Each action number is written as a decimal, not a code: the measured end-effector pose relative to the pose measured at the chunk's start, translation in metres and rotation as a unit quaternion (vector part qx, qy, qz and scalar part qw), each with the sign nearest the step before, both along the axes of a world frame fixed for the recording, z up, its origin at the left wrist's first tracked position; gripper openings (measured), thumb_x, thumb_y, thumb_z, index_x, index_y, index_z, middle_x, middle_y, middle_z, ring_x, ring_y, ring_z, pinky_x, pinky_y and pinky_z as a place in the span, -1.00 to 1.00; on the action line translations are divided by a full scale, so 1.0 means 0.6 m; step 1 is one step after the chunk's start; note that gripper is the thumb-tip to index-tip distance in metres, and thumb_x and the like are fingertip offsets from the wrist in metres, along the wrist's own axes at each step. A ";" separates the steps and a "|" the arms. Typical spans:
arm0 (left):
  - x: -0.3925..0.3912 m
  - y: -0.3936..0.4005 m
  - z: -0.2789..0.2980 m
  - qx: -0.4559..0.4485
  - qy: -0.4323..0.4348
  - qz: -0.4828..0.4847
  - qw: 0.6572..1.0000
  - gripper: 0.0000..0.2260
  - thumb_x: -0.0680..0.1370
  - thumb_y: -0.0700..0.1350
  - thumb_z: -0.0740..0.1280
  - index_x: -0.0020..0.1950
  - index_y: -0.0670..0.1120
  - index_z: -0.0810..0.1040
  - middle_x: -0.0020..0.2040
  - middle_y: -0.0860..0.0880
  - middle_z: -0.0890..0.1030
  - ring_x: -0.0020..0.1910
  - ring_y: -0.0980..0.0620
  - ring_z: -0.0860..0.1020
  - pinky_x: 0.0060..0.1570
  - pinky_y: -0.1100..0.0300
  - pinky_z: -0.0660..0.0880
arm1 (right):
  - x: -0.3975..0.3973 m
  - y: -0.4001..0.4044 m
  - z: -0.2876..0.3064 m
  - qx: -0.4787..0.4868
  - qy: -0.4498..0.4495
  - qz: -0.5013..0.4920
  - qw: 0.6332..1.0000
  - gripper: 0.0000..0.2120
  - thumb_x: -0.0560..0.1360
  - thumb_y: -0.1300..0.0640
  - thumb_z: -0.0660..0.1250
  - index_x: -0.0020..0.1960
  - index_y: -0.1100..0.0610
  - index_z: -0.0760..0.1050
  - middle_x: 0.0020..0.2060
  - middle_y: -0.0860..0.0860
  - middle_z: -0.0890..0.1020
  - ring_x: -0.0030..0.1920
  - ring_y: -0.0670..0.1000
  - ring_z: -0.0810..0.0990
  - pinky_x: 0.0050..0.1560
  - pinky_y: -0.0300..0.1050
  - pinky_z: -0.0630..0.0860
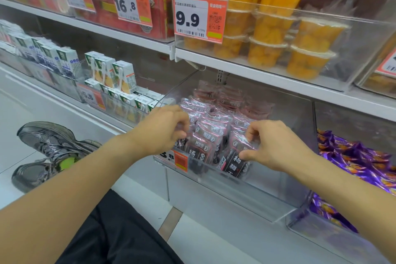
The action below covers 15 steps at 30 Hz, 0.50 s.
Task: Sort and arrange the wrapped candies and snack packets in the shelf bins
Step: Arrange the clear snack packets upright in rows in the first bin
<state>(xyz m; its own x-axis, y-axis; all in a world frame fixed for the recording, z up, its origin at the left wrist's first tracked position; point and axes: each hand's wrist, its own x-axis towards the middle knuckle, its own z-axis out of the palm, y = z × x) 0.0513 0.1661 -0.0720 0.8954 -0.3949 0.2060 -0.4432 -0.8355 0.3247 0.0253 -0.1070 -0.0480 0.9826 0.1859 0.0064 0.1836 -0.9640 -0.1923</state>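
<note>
The right hand (276, 146) pinches the top edge of an upright front packet (234, 156), while the left hand (162, 128) pinches the neighbouring packets (205, 135) just beside it.

Your left hand (165, 129) and right hand (272, 146) each pinch dark snack packets (211, 135) standing in the clear bin (267, 191); purple candies (353, 156) fill the bin beside it.
</note>
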 end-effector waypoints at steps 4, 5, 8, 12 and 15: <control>-0.011 -0.003 -0.035 -0.037 -0.017 0.023 0.999 -0.69 0.59 -0.08 0.31 0.34 -0.05 0.45 0.31 -0.01 0.41 0.32 -0.03 0.36 0.38 0.07 0.31 | 0.002 -0.004 0.007 -0.018 0.015 -0.032 0.999 0.07 0.10 -0.36 0.59 0.44 -0.07 0.16 0.32 0.05 0.27 0.33 0.12 0.31 0.22 0.05 0.44; -0.013 -0.005 -0.044 -0.030 -0.025 0.015 0.999 -0.62 0.61 -0.04 0.22 0.43 -0.06 0.39 0.40 -0.03 0.37 0.41 -0.05 0.30 0.45 0.07 0.21 | 0.008 -0.005 0.009 -0.022 0.052 -0.043 0.997 0.21 0.08 -0.39 0.58 0.52 -0.08 0.03 0.41 0.11 0.20 0.41 0.17 0.26 0.31 0.09 0.40; -0.014 -0.012 -0.060 0.003 -0.020 0.000 1.000 -0.44 0.59 0.16 -0.12 0.54 0.02 0.28 0.53 0.02 0.28 0.55 -0.01 0.14 0.55 0.02 -0.10 | 0.027 -0.005 0.009 -0.033 0.186 -0.058 0.980 0.39 0.11 -0.46 0.52 0.59 -0.03 -0.29 0.58 0.18 -0.01 0.51 0.20 0.25 0.42 0.05 0.34; -0.017 -0.020 -0.069 0.002 -0.036 0.019 0.999 -0.29 0.53 0.35 -0.29 0.54 0.09 0.25 0.51 0.11 0.28 0.55 0.09 0.10 0.54 0.06 -0.18 | 0.031 0.007 0.004 -0.106 0.223 -0.031 0.969 0.34 0.28 -0.45 0.40 0.57 0.19 -0.40 0.51 0.20 0.31 0.38 0.15 0.45 0.24 -0.10 0.45; -0.015 -0.023 -0.074 0.011 -0.064 0.029 0.997 -0.28 0.53 0.39 -0.28 0.51 0.10 0.28 0.49 0.11 0.31 0.54 0.06 0.15 0.54 0.07 -0.13 | 0.027 0.010 0.009 -0.119 0.201 -0.061 0.971 0.25 0.27 -0.47 0.40 0.59 0.19 -0.16 0.44 0.18 0.39 0.31 0.16 0.48 0.13 -0.08 0.46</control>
